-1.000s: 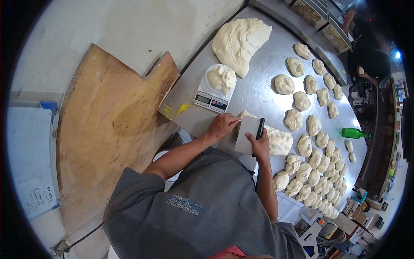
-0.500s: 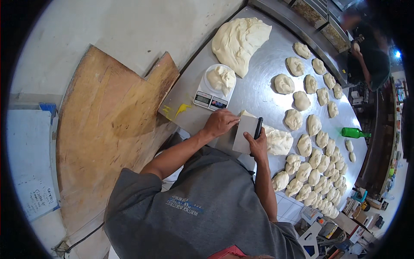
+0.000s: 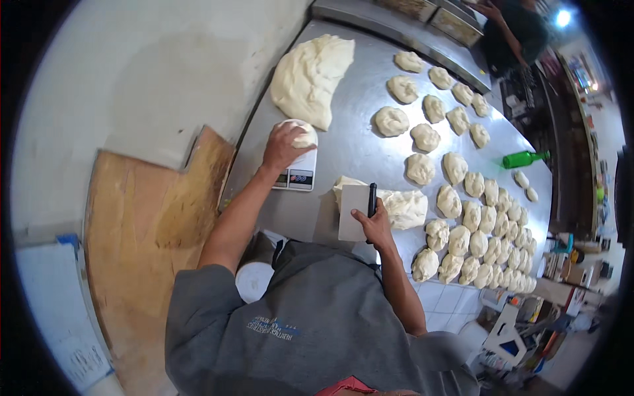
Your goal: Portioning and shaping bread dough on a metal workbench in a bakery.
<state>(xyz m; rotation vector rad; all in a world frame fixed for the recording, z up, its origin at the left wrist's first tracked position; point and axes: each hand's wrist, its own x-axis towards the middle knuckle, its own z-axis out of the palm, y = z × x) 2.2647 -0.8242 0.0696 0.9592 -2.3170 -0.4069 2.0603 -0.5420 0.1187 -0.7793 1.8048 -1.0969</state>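
Note:
My left hand [image 3: 282, 148] reaches over the white kitchen scale [image 3: 301, 180], its fingers curled round the lump of dough [image 3: 306, 136] on top. The fingertips are partly hidden against the dough. In my right hand [image 3: 378, 228] is a dough scraper [image 3: 353, 214] with a broad pale blade and a black handle. The blade stands in front of a thick strip of dough [image 3: 406, 208] on the steel table [image 3: 356, 145], hiding part of that strip. Beyond the scale lies a large slab of dough [image 3: 310, 79].
Several rows of dough pieces [image 3: 426, 137] cover the table's right side. A green bottle [image 3: 525, 159] lies among them near the right edge. Another person [image 3: 515, 36] stands at the far right. A wooden board [image 3: 152, 218] leans at the left, and a white bucket [image 3: 254, 280] stands below the table's edge.
My left hand has moved from beside the scraper to the dough on the scale. The scraper stays in my right hand. The whole view has shifted and turned.

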